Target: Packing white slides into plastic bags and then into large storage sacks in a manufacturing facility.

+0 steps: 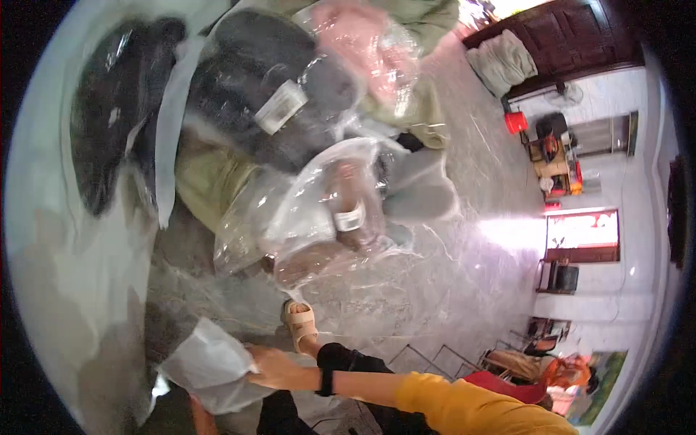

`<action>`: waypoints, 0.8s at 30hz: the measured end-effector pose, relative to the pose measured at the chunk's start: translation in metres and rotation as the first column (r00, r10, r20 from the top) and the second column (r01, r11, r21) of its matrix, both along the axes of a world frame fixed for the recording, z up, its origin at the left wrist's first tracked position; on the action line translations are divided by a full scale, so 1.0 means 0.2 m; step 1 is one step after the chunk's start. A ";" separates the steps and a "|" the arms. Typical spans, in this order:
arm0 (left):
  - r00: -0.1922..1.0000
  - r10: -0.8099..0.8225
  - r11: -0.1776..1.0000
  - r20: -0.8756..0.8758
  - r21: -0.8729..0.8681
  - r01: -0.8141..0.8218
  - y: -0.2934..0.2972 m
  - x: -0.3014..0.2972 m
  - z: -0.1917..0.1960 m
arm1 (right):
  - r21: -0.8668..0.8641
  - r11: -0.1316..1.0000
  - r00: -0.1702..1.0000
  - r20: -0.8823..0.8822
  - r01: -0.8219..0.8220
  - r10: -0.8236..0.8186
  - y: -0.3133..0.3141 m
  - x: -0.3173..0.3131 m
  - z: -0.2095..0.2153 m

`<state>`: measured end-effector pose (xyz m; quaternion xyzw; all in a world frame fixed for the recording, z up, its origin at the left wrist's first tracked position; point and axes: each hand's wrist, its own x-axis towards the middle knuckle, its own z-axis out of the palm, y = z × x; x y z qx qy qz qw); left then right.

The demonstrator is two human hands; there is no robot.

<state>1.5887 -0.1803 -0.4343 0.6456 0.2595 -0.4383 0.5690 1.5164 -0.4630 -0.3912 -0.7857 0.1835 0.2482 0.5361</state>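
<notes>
Right hand (pixel 279 368), yellow sleeve and dark wristband, fingers closed on the edge of a pale plastic bag (pixel 210 366) at the lower left. Left hand barely visible beneath the bag; its finger state cannot be told. Just beyond, a foot in a beige sandal (pixel 300 323) on the marble floor (pixel 464 275). Farther out, a heap of clear-bagged garments (pixel 290 145): brown, grey, black, pink. Far right, a red bucket (pixel 516 122).

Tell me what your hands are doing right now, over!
Right hand gripping a pale bag. Left hand barely in view at the bottom edge, under the bag; grip unclear. Heap of clear-wrapped bundles on the floor ahead.
</notes>
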 end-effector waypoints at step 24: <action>0.492 -0.595 0.653 0.636 0.024 0.757 -2.24 0.54 1.85 | 0.304 0.281 0.287 0.025 0.910 -0.958 -1.98 -0.58 1.34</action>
